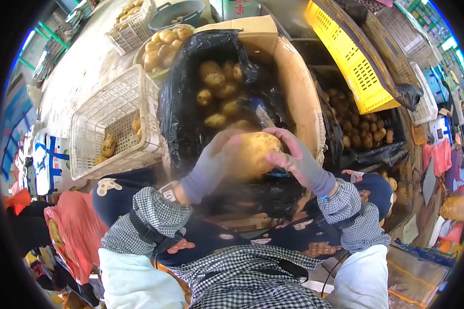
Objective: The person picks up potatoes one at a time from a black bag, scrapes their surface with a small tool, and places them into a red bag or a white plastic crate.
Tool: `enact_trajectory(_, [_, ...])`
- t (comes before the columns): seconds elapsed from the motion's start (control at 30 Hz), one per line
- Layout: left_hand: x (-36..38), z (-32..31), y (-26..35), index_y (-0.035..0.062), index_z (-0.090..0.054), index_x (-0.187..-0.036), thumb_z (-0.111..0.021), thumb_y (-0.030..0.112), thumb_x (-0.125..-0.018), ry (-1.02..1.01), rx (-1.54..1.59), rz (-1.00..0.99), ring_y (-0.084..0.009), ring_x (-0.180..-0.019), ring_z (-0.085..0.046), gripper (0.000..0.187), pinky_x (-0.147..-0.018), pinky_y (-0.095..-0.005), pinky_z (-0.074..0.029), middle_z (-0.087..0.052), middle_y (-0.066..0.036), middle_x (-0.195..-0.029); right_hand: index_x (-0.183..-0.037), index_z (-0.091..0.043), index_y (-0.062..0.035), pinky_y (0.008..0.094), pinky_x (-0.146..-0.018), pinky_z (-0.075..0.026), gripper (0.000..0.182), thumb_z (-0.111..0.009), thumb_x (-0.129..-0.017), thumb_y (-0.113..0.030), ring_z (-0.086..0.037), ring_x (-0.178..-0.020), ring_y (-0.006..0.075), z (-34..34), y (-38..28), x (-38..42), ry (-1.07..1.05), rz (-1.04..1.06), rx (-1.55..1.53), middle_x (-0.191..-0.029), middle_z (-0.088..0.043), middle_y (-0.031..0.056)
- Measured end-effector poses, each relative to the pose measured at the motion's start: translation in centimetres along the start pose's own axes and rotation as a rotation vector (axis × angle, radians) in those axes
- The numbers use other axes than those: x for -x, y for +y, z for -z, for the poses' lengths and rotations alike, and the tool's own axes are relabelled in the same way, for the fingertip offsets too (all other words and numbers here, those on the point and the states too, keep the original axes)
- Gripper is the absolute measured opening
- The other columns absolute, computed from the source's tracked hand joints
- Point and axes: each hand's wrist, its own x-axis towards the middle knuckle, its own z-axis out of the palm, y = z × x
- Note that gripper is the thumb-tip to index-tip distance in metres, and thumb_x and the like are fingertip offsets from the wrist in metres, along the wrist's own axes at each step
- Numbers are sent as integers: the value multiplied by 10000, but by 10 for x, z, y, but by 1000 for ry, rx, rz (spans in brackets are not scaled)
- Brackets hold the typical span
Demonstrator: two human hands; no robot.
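A large yellow potato (255, 153) is held up between my two gloved hands, over a cardboard box (299, 85) lined with a black plastic bag (178, 98). My left hand (211, 159), partly blurred, grips the potato's left side. Around its right end my right hand (300, 160) is closed, thumb and fingers on the skin. Several potatoes (215, 81) lie inside the lined box, beyond my hands. A narrow blue-and-white item (263, 114) shows in the box just behind the held potato.
On the left stands a white plastic crate (80, 121) with a few potatoes in it. Behind it are a basket heaped with potatoes (162, 49) and a grey-blue tub (178, 14). A yellow crate (358, 67) tilts above another black-lined container of small potatoes (363, 129) at right.
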Motion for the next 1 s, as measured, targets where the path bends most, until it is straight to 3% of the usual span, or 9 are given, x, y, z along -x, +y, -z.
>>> enact_trajectory(0.03, [1, -1, 2, 14, -524, -1303, -519, 464, -997, -4, 11, 19, -120, -1101, -563, 544, -983, -279, -442, -598, -59, -1206, -1313, -480, -3, 287, -1014, -411, 502, -572, -971, -359, -499, -1167, 149, 1, 0, 1, -9, -10, -3, -1253, -525, 67])
enact_trajectory(0.1, [0, -2, 2, 12, -527, -1300, -531, 458, -993, -3, 4, 49, -119, -1102, -564, 541, -983, -279, -444, -603, -55, -1199, -1291, -505, 4, 285, -1012, -413, 429, -509, -1007, -318, -517, -1143, 140, 17, 33, -4, 1, -32, -147, -1214, -554, 62])
enact_trajectory(0.17, [0, 0, 0, 10, -531, -1295, -540, 455, -989, 9, -35, 71, -120, -1106, -566, 540, -977, -282, -455, -609, -50, -1189, -1248, -553, 14, 280, -1020, -411, 390, -395, -1059, -289, -543, -1122, 125, 19, 38, -1, 31, 13, -51, -1178, -594, 65])
enact_trajectory(0.37, [4, -3, 20, 44, -440, -1384, -649, 369, -940, -144, 204, 219, -181, -1159, -579, 588, -954, -333, -504, -573, -78, -1267, -1259, -548, 33, 297, -1048, -392, 431, -421, -1056, -325, -530, -1178, 147, 9, 31, 2, 92, 236, -103, -1209, -597, 73])
enact_trajectory(0.47, [4, -3, 20, 63, -377, -1431, -749, 289, -856, -247, 291, 174, -211, -1192, -567, 720, -969, -349, -502, -534, -90, -1324, -1348, -503, 19, 269, -983, -431, 424, -448, -1049, -277, -553, -1095, 123, 11, 21, 2, 228, 254, 21, -1176, -609, 76])
enact_trajectory(0.6, [9, -10, 37, 68, -366, -1441, -811, 224, -781, -176, 350, 82, -209, -1225, -539, 811, -1000, -358, -484, -512, -86, -1349, -1450, -414, -18, 220, -749, -480, 446, -450, -1034, -174, -564, -822, 82, 11, 10, 6, 423, 351, 174, -1001, -633, 69])
enact_trajectory(0.7, [5, -2, 29, 70, -371, -1437, -825, 200, -762, -163, 413, 12, -201, -1237, -524, 824, -1023, -360, -466, -512, -77, -1348, -1473, -384, -26, 214, -591, -464, 466, -437, -1014, -90, -527, -643, 75, 13, -3, 17, 316, 263, 151, -831, -613, 50])
enact_trajectory(0.93, [3, -1, 24, 55, -386, -1418, -862, 184, -729, -65, 371, 13, -181, -1220, -522, 848, -1039, -342, -448, -526, -65, -1326, -1448, -439, -45, 209, -581, -465, 430, -450, -1024, -115, -531, -624, 67, -10, 8, 23, 51, 356, 285, -784, -606, 42])
enact_trajectory(1.0, [3, -3, 25, 49, -395, -1405, -869, 181, -725, -24, 286, -24, -177, -1216, -521, 839, -1034, -334, -451, -529, -65, -1318, -1421, -475, -46, 208, -584, -487, 404, -459, -1031, -149, -558, -622, 78, -14, 8, 21, 174, 343, 177, -851, -635, 58])
